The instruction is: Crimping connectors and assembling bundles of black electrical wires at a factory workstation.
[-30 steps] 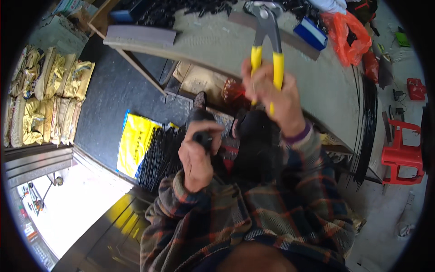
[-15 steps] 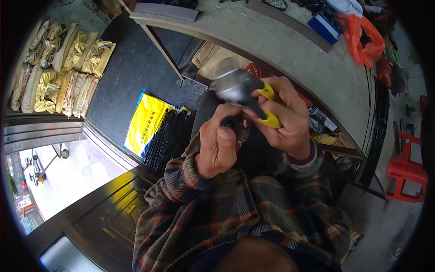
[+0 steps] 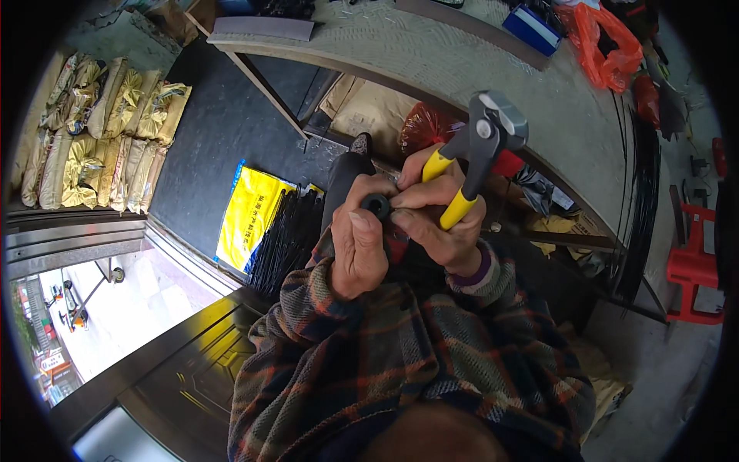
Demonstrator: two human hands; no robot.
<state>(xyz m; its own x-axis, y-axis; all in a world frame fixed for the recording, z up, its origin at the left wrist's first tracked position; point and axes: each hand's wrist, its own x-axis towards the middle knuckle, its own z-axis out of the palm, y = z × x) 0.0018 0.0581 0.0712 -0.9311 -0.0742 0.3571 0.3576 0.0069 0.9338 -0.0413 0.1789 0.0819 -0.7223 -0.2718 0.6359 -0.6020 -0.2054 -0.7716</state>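
Observation:
My left hand (image 3: 356, 245) is closed around a short black tube (image 3: 376, 202), its round hollow end facing up between thumb and forefinger. Close against it on the right, my right hand (image 3: 450, 212) grips a pair of end-cutting pincers (image 3: 486, 137) with yellow handle sleeves. The dark metal jaws point up and to the right, away from the tube, and the two handles stand apart among the fingers. My right thumb and fingertips are pinched together at the tube's rim; whether something small is between them I cannot make out.
A yellow bag (image 3: 245, 219) lies on the dark floor beside a bundle of thin black strips (image 3: 286, 239). Ahead runs a long workbench (image 3: 369, 38) with a blue box (image 3: 531, 31) and red plastic bag (image 3: 608, 50). Filled sacks (image 3: 100, 169) are stacked left; a red stool (image 3: 693, 266) stands right.
The pincers have swung from pointing left over the hands to pointing up right. My right hand has come down and left, its fingertips now at the tube's rim.

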